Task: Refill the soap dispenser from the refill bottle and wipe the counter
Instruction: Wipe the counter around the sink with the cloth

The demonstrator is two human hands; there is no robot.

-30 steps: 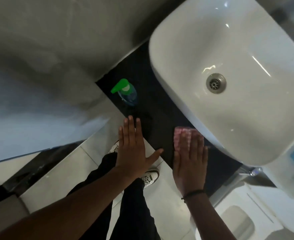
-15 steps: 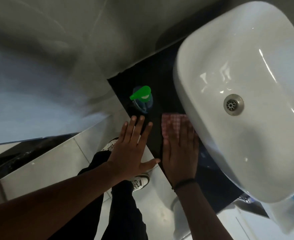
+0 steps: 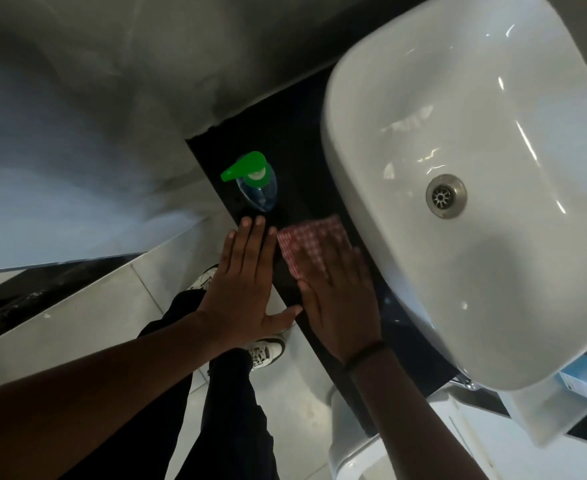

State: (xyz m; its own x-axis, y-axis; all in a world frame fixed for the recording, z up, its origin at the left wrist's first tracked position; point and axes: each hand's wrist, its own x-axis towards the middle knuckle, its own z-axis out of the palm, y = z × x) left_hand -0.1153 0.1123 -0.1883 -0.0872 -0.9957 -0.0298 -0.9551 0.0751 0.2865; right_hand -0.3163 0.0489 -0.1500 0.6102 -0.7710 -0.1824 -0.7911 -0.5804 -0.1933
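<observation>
The soap dispenser [image 3: 258, 188], clear with blue liquid and a green pump, stands upright on the narrow black counter [image 3: 295, 150] left of the sink. A red-and-white checked cloth [image 3: 305, 240] lies flat on the counter just in front of the dispenser. My right hand [image 3: 340, 299] presses flat on the cloth's near part, fingers stretched out. My left hand [image 3: 247, 282] is flat and empty at the counter's left edge, its fingertips close to the dispenser's base. No refill bottle is in view.
A large white sink [image 3: 340, 98] sits on the counter to the right, overhanging it. A grey wall closes the back. Below are a white toilet [image 3: 354, 455], my shoes [image 3: 267, 351] on pale floor tiles, and a blue box [image 3: 586, 386] at the far right.
My right hand has slid the cloth along the counter towards the dispenser. My left hand has kept its place beside it, fingers now closer together. The view has shifted.
</observation>
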